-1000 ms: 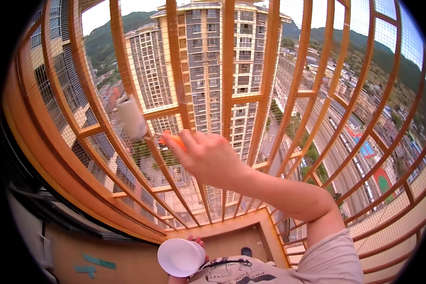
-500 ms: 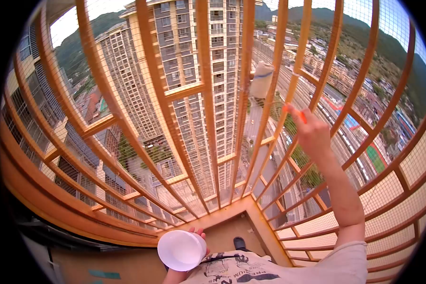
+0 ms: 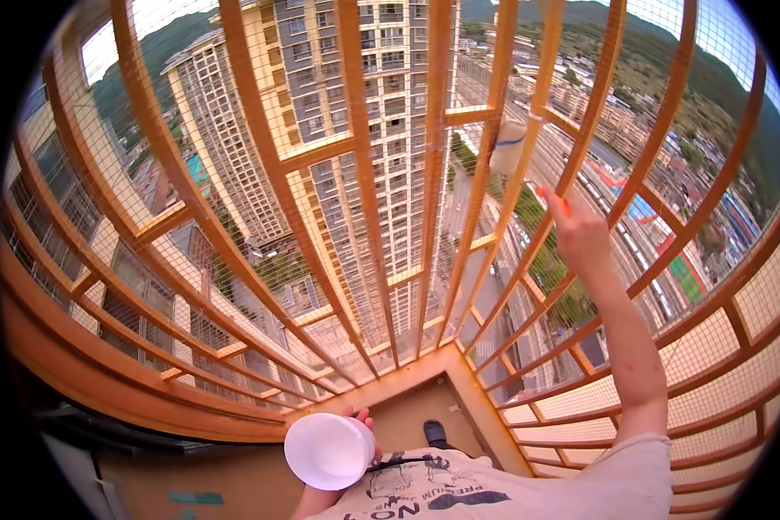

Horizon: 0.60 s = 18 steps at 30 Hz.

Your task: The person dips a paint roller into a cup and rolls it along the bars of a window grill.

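My right hand (image 3: 583, 241) is raised toward the bars, fingers wrapped around the orange handle of a small paint roller. The cream roller sleeve (image 3: 508, 147), with a blue stripe, is against or very near an orange-brown upright bar (image 3: 533, 130); whether it touches cannot be made out. Low in front of my body, my left hand (image 3: 361, 425) cups a white bowl (image 3: 296, 455) from the side and beneath. White material shows inside the bowl, but its kind is unclear.
Orange-brown bars with wire mesh (image 3: 702, 364) surround me on the front and both sides. A ledge (image 3: 407, 374) runs along their foot. A dark shoe (image 3: 435, 432) is on the floor below. High-rise buildings (image 3: 390, 156), roads and hills lie outside.
The paint roller and my right hand have shifted slightly right and down in view. The camera view has also shifted a little. My left hand still holds the bowl.
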Motion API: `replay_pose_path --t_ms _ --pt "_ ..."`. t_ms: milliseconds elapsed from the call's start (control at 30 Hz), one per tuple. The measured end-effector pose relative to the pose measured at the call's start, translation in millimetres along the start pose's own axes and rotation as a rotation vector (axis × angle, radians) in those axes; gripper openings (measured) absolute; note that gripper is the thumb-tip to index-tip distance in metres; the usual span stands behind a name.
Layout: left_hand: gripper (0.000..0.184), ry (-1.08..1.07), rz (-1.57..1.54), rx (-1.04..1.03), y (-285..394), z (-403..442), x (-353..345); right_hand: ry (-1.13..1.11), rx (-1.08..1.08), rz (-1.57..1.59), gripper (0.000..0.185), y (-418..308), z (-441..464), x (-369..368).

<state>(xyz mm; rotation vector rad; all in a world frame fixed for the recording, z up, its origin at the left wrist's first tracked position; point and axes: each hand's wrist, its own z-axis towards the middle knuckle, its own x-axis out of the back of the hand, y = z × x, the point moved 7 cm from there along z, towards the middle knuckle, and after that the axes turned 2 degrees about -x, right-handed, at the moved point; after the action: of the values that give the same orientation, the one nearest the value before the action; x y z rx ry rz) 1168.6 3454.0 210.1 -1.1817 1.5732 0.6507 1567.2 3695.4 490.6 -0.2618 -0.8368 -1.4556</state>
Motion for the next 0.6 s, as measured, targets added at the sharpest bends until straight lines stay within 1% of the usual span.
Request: replay_pose_path --t_ms 33,100,200,300,400,433,500,533,567,600 --pt "0.057 -0.005 -0.006 -0.012 1.4 -3.8 -0.5 0.018 0.011 0.027 0.057 -11.1 -1.5 6.2" --pt "0.058 -0.049 0.143 -0.096 5.6 -14.0 -9.3 0.019 0.041 0.076 0.058 -36.1 -0.8 18.7" --pt "0.059 -0.017 0.107 -0.110 7.1 -28.0 -19.8 0.033 0.073 0.128 0.058 -70.7 1.2 29.7" --pt "0.057 -0.040 0.086 -0.105 15.1 -35.1 -16.0 0.101 0.084 0.206 0.055 -93.7 2.2 45.3" --pt "0.055 -0.072 0.125 -0.129 22.3 -47.0 -22.4 0.057 0.115 0.231 0.055 -128.2 -3.7 56.7" --pt "0.055 -0.071 0.112 -0.152 26.8 -51.2 -19.4 0.050 0.140 0.264 0.057 -139.3 -4.1 55.2" --pt "0.053 -0.100 -0.001 -0.071 29.3 -53.7 -15.4 0.061 0.175 0.286 0.059 -163.5 4.6 55.8" --pt "0.053 -0.101 -0.012 -0.093 33.8 -56.8 -12.1 0.069 0.189 0.289 0.061 -174.7 7.9 57.0" --pt "0.053 -0.113 -0.018 -0.084 35.4 -59.4 -10.1 0.047 0.196 0.306 0.064 -185.2 11.0 57.0" --pt "0.053 -0.128 -0.023 -0.073 37.0 -62.1 -8.4 0.053 0.213 0.318 0.064 -194.6 13.1 60.5"
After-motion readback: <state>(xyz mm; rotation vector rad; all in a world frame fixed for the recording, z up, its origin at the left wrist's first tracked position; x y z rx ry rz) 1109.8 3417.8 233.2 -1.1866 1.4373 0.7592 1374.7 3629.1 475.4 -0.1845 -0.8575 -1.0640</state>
